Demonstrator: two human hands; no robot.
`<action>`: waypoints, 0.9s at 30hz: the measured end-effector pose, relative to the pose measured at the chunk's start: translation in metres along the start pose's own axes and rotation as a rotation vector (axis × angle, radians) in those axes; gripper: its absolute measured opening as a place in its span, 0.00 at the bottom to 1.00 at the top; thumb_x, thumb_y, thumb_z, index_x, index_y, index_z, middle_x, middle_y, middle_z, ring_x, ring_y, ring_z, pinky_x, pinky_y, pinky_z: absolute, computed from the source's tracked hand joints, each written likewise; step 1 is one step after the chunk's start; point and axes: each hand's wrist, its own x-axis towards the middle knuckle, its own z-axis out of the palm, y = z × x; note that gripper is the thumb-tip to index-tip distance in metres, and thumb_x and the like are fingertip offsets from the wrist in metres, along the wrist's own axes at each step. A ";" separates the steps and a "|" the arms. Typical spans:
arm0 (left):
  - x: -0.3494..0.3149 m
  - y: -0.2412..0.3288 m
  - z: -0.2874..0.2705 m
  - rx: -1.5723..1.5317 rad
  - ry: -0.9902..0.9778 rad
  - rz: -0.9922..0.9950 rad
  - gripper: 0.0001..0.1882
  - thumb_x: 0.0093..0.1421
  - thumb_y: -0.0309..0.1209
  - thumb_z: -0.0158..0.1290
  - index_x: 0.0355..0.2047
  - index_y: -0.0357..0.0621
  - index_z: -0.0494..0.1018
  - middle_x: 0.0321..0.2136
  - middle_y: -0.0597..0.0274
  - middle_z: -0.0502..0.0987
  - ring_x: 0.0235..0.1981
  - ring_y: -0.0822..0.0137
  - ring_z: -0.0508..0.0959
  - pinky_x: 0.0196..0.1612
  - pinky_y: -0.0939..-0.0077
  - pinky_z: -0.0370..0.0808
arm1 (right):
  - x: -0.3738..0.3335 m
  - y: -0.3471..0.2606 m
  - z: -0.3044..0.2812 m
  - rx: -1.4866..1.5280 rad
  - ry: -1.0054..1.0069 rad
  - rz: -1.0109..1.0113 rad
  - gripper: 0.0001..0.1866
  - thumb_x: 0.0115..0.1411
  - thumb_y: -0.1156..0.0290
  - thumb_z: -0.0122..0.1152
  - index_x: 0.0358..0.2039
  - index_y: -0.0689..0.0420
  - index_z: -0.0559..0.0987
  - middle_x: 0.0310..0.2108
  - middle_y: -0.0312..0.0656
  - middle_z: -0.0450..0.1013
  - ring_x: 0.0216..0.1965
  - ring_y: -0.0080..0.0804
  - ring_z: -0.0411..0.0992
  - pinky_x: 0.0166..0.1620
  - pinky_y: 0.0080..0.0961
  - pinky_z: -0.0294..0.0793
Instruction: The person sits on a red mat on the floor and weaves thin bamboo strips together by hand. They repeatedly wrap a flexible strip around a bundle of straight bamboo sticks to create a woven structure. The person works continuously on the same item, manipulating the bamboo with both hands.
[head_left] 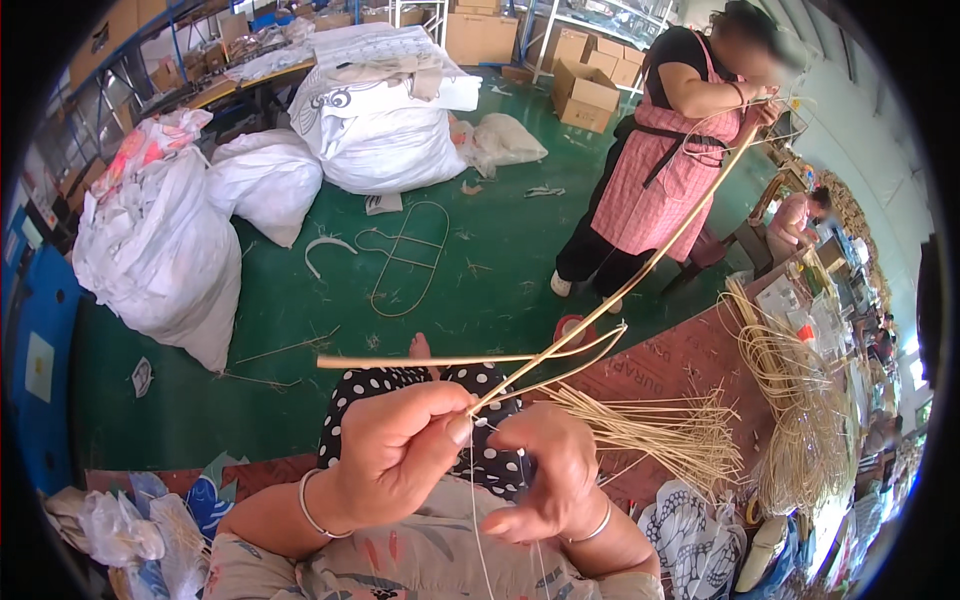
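Two hands, left (395, 450) and right (545, 470), each with one bracelet; three white sacks (160, 250) upper left; two other people (680, 150) upper right.

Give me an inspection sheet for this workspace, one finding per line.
Surface: reddish-brown board, partly bare.
Job's things: pale yellow cane strips pinched together; thin white string hanging below.
Clutter: bundle of thin straw-coloured reeds; coiled cane loops.
Grippers: left hand pinches the strips; right hand closed on the string.
Cables: nothing seen.
Surroundings: green floor, white sacks, cardboard boxes, person in pink apron.
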 end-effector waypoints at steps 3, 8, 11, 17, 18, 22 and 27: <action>0.001 0.006 0.003 -0.121 -0.040 -0.018 0.06 0.57 0.22 0.44 0.32 0.31 0.68 0.16 0.65 0.69 0.14 0.80 0.66 0.17 0.87 0.62 | -0.013 0.006 -0.002 -0.003 0.088 0.142 0.23 0.44 0.61 0.65 0.35 0.63 0.69 0.25 0.44 0.70 0.22 0.37 0.68 0.25 0.27 0.68; -0.002 0.009 0.001 -0.117 -0.143 -0.119 0.08 0.56 0.22 0.46 0.36 0.32 0.69 0.19 0.62 0.72 0.16 0.79 0.69 0.19 0.86 0.66 | -0.005 0.003 0.005 -0.269 0.203 -0.045 0.18 0.49 0.65 0.62 0.35 0.62 0.69 0.26 0.42 0.71 0.20 0.30 0.66 0.23 0.23 0.64; -0.001 0.010 0.002 -0.105 -0.143 -0.109 0.08 0.56 0.23 0.46 0.36 0.32 0.69 0.20 0.62 0.72 0.17 0.78 0.71 0.19 0.85 0.67 | -0.004 0.001 0.007 -0.321 0.192 -0.059 0.17 0.50 0.65 0.61 0.35 0.62 0.69 0.26 0.41 0.72 0.20 0.31 0.66 0.23 0.24 0.64; 0.001 0.006 0.005 -0.058 -0.104 -0.111 0.07 0.56 0.22 0.45 0.35 0.32 0.69 0.18 0.63 0.70 0.16 0.78 0.69 0.20 0.85 0.66 | -0.001 0.013 0.009 -0.282 0.190 -0.113 0.17 0.50 0.66 0.61 0.35 0.61 0.68 0.26 0.41 0.71 0.20 0.30 0.65 0.24 0.24 0.65; 0.002 0.004 0.004 -0.030 -0.096 -0.084 0.07 0.56 0.22 0.45 0.35 0.32 0.69 0.18 0.63 0.70 0.16 0.78 0.68 0.19 0.85 0.65 | -0.003 0.011 0.007 -0.172 0.248 -0.010 0.18 0.49 0.65 0.63 0.35 0.61 0.68 0.27 0.41 0.71 0.21 0.28 0.65 0.24 0.23 0.65; 0.003 -0.006 -0.013 -0.078 -0.084 -0.216 0.06 0.55 0.21 0.45 0.33 0.32 0.69 0.16 0.66 0.69 0.15 0.81 0.66 0.19 0.87 0.64 | -0.001 0.012 -0.011 0.211 0.625 0.339 0.28 0.43 0.59 0.69 0.38 0.64 0.67 0.32 0.44 0.70 0.26 0.22 0.65 0.29 0.12 0.64; -0.004 -0.014 -0.015 -0.226 -0.275 -0.384 0.06 0.53 0.22 0.48 0.31 0.32 0.70 0.17 0.64 0.71 0.16 0.79 0.69 0.20 0.86 0.66 | -0.002 0.010 -0.019 0.715 0.535 0.544 0.10 0.50 0.71 0.62 0.26 0.62 0.72 0.18 0.43 0.71 0.15 0.21 0.64 0.17 0.13 0.61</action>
